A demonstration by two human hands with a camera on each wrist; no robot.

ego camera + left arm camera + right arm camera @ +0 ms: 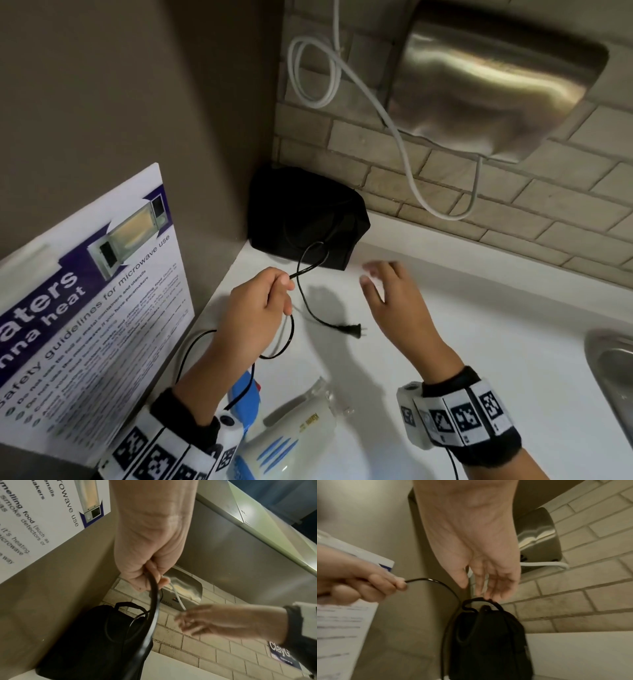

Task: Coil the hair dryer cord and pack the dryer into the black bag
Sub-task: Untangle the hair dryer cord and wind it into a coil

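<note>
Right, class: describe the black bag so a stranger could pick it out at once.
Find the corner where the tiled wall meets the plain wall above the white counter. The black bag sits there, behind the left hand gripping the cord. It is the only soft, dark, boxy thing there.

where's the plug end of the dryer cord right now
In the head view the plug lies loose on the white counter, between the left hand and right hand, in front of the black bag.

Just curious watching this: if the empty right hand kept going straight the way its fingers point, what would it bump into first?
Probably the black bag in the corner: the open right hand points toward it, though depth is uncertain.
</note>
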